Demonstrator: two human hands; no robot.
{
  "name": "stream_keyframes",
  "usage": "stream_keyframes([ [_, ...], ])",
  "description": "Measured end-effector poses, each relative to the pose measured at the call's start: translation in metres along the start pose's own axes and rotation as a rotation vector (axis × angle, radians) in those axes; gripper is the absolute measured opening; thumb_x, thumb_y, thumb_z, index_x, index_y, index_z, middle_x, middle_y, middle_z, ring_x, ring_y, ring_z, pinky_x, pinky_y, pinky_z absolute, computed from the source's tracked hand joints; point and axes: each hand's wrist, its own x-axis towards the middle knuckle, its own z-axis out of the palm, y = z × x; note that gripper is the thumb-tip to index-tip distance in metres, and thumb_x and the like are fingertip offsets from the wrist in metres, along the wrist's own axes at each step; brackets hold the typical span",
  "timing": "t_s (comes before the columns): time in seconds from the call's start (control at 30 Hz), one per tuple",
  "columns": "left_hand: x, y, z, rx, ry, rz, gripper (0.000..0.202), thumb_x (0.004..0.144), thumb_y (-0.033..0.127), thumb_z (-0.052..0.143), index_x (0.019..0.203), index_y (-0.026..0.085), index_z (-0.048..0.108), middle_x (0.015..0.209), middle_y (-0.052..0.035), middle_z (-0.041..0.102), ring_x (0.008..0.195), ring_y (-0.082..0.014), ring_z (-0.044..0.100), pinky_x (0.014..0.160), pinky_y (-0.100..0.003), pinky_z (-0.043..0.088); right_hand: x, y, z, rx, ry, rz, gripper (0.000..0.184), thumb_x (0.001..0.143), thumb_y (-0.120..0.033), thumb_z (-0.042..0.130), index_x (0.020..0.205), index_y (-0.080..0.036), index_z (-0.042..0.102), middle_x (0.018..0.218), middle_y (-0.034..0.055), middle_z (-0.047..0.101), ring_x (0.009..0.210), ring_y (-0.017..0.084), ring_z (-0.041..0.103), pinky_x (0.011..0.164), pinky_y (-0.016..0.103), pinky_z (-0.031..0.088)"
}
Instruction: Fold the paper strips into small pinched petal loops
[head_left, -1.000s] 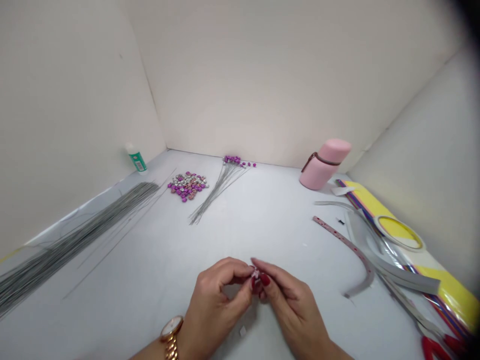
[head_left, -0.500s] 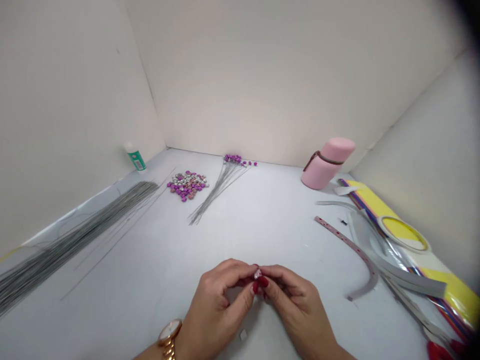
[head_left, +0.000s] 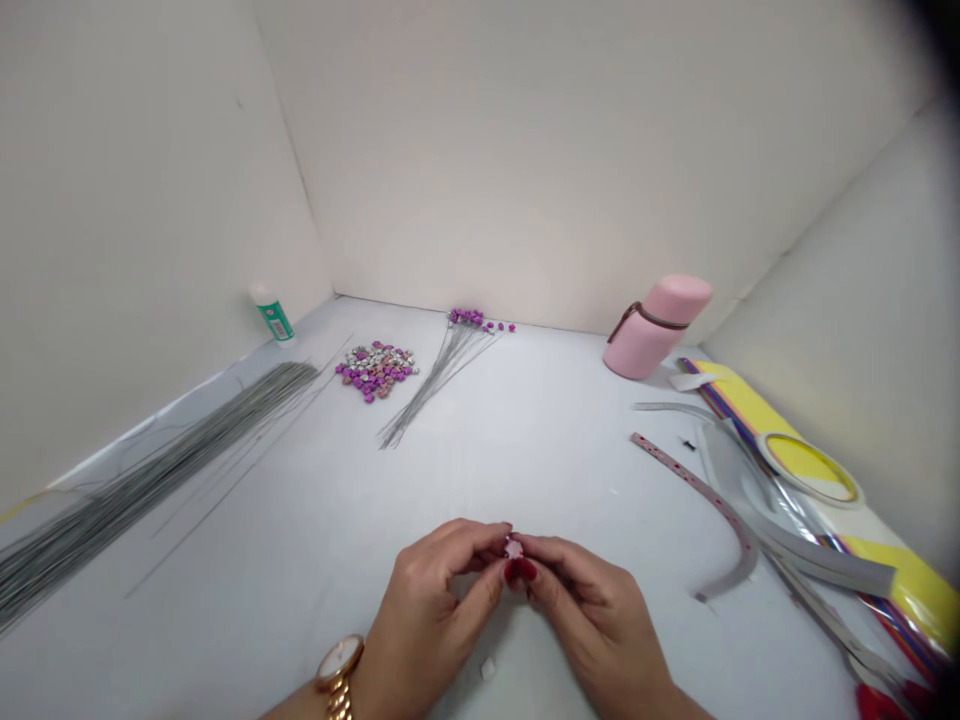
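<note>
Between the fingertips of both hands sits a small pink folded paper star (head_left: 513, 549), its face toward me. My left hand (head_left: 450, 590) pinches it from the left with thumb and forefinger. From the right, my right hand (head_left: 589, 600) pinches the same star, its thumb meeting the left thumb just below. The curled lower fingers are partly hidden. A tiny white scrap (head_left: 487, 668) lies on the table between my wrists. To the right is a curved pink paper strip with red spots (head_left: 701, 488).
Left lie many thin grey wires (head_left: 172, 465). Behind are a pile of purple, silver and pink stars (head_left: 375, 372) and star-tipped wires (head_left: 439, 375). A glue stick (head_left: 272, 315) and pink flask (head_left: 652, 328) stand near the walls. Right: grey strips, a tape ring (head_left: 810, 470), red-handled scissors (head_left: 874, 665).
The star has turned in my fingertips and shows its flat face more fully. My thumbs have shifted slightly beneath it; the hands stay in nearly the same place.
</note>
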Motion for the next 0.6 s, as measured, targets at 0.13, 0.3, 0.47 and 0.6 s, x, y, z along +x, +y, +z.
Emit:
stream_keyframes([
  [0.13, 0.0015, 0.0012, 0.0002, 0.051, -0.015, 0.005, 0.017, 0.081, 0.011, 0.051, 0.089, 0.019, 0.064, 0.08, -0.0029, 0.068, 0.073, -0.0134, 0.062, 0.066, -0.022, 0.049, -0.0016, 0.0015, 0.0005, 0.009, 0.004, 0.037, 0.021, 0.082, -0.023, 0.051, 0.099, -0.021, 0.064, 0.082, 0.005, 0.07, 0.067, 0.016, 0.065, 0.062, 0.024, 0.054],
  [0.3, 0.0013, 0.0003, 0.0, 0.1, -0.011, 0.036, 0.016, 0.081, 0.012, 0.052, 0.089, 0.019, 0.064, 0.079, -0.0026, 0.068, 0.07, -0.013, 0.062, 0.065, -0.022, 0.048, -0.0004, -0.0002, -0.0015, -0.11, 0.006, -0.03, 0.019, 0.082, -0.022, 0.052, 0.096, -0.021, 0.064, 0.089, 0.0052, 0.07, 0.075, 0.017, 0.066, 0.068, 0.024, 0.053],
  [0.47, -0.0003, -0.0018, -0.0006, 0.15, -0.006, 0.096, 0.014, 0.08, 0.013, 0.052, 0.088, 0.018, 0.062, 0.077, -0.0035, 0.068, 0.068, -0.0139, 0.062, 0.063, -0.023, 0.048, 0.0005, 0.0002, -0.0034, -0.261, 0.011, -0.147, 0.02, 0.081, -0.019, 0.05, 0.097, -0.021, 0.063, 0.091, 0.0052, 0.07, 0.08, 0.018, 0.066, 0.071, 0.024, 0.053],
  [0.6, -0.0006, -0.0033, 0.0008, 0.208, 0.02, 0.134, 0.011, 0.077, 0.011, 0.054, 0.082, 0.017, 0.062, 0.071, -0.0032, 0.068, 0.063, -0.0136, 0.062, 0.06, -0.023, 0.048, 0.0, 0.0004, -0.003, -0.293, -0.005, -0.183, 0.02, 0.082, -0.018, 0.049, 0.096, -0.019, 0.062, 0.09, 0.0064, 0.07, 0.078, 0.018, 0.066, 0.069, 0.022, 0.053],
])
